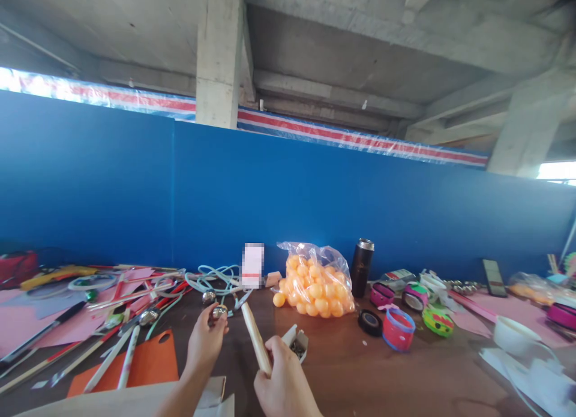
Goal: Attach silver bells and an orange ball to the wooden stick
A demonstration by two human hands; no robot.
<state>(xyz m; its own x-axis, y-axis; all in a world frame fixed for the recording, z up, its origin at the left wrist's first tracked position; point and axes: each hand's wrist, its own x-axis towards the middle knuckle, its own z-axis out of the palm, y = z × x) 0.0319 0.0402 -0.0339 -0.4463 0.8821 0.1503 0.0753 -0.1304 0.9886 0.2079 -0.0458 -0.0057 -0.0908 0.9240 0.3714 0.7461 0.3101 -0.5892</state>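
Note:
My left hand (206, 340) pinches a shiny silver ball (219, 312) between thumb and fingers, a little above the table. A second silver ball (209, 297) lies just beyond it, near the light blue cords (211, 276). In my right hand (284, 375) is a pale wooden stick (254, 333), gripped near its lower end and tilted up to the left. Beside the right fingers stands a small open white box (304, 348) with small dark metal pieces inside. The stick and the ball are apart.
A clear bag of orange balls (317, 285) stands at the back, with a black thermos (362, 267) beside it. Small colourful drums (398, 330) sit on the right, near a white cup (515, 335). Sticks, paper and an orange board (153, 363) cover the left.

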